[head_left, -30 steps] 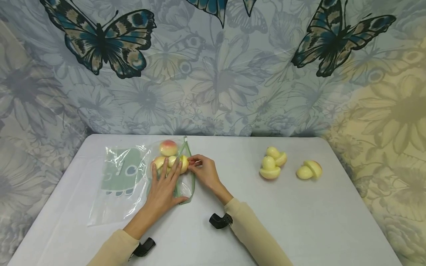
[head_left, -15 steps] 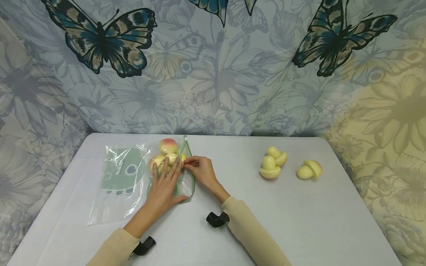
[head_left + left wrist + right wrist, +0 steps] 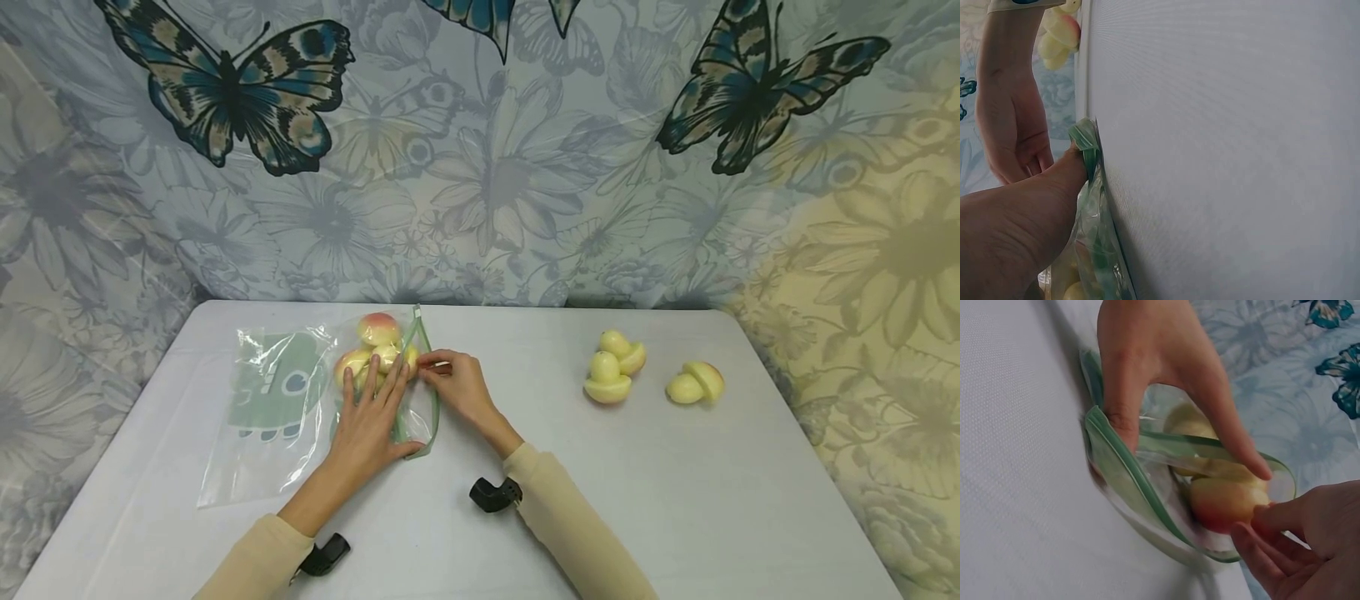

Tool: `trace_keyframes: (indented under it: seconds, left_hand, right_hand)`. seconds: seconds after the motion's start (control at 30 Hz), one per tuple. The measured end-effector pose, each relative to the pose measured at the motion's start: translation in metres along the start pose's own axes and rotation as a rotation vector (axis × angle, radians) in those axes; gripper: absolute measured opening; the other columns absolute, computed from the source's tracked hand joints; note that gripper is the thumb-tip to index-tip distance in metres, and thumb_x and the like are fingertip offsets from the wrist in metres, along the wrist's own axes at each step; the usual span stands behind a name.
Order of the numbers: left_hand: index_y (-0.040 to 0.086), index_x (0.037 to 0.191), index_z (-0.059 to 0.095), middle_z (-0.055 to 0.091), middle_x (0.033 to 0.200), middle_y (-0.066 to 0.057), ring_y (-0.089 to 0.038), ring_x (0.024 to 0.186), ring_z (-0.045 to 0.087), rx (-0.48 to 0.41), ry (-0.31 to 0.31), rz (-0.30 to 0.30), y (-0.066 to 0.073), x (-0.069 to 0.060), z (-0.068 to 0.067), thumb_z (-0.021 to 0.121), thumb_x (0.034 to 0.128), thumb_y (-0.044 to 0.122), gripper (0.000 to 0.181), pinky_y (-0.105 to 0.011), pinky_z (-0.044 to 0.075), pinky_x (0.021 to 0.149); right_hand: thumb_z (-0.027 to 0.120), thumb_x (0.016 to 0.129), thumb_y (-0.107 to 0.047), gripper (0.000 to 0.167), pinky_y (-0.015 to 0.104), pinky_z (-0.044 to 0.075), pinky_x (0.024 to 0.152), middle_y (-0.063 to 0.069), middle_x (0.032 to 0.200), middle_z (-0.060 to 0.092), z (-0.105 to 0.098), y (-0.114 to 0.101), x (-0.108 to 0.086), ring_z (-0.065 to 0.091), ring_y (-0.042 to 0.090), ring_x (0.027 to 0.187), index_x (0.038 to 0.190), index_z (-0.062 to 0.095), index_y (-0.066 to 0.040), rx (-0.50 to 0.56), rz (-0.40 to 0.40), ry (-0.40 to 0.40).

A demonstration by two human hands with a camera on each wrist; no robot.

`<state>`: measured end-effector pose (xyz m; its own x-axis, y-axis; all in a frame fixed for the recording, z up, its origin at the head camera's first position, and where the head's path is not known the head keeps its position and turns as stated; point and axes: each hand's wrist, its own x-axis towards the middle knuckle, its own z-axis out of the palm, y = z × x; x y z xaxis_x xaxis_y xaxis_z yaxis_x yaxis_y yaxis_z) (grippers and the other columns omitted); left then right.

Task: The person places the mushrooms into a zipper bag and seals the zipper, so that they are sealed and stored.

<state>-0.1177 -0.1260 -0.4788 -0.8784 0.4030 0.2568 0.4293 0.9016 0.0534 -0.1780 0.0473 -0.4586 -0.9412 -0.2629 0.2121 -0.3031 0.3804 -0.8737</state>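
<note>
A clear plastic bag [image 3: 262, 479] with a green zip edge lies on the left of the table, several yellow and red toy peach pieces [image 3: 380, 328] inside. Across its top my left hand [image 3: 367, 425] lies with fingers spread. In the right wrist view, the left thumb reaches into the bag's mouth while a finger lies over the upper green edge [image 3: 1179, 442]. At that mouth my right hand [image 3: 459, 385] holds its bent fingertips against the end of a peach half [image 3: 1225, 503]. The right hand's far fingers are partly hidden.
Two groups of cut peach pieces, one [image 3: 617, 367] right of centre and another [image 3: 696, 383] farther right, lie on the white table [image 3: 675, 500]. A patterned cloth with butterflies [image 3: 236, 100] hangs behind the table's back edge.
My right hand has moved slightly left, then back a little. The peach half at the mouth has gone deeper into the bag. My left hand stays in place.
</note>
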Motion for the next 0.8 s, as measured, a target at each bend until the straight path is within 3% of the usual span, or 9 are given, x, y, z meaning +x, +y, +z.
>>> trace_keyframes:
  seconds: [0.5, 0.8]
  left_hand:
    - [0.004, 0.154, 0.027, 0.021, 0.162, -0.011, -0.037, 0.149, 0.008, -0.015, -0.006, -0.01, 0.0, 0.0, 0.0, 0.083, 0.0609, 0.063, 0.124, -0.066, 0.003, 0.113]
    - [0.004, 0.154, 0.026, 0.021, 0.162, -0.01, -0.037, 0.149, 0.008, -0.03, -0.013, -0.017, 0.001, 0.001, 0.0, 0.083, 0.0617, 0.062, 0.123, -0.066, 0.002, 0.114]
  right_hand:
    - [0.071, 0.087, 0.0, 0.019, 0.026, 0.057, 0.075, 0.014, 0.104, 0.072, -0.029, -0.009, -0.004, 0.071, 0.026, 0.094, 0.106, 0.072, 0.002, -0.034, -0.017, 0.073]
    - [0.07, 0.088, 0.0, 0.022, 0.029, 0.057, 0.08, 0.013, 0.108, 0.071, -0.064, -0.019, -0.004, 0.07, 0.025, 0.098, 0.11, 0.07, 0.003, 0.002, -0.033, 0.134]
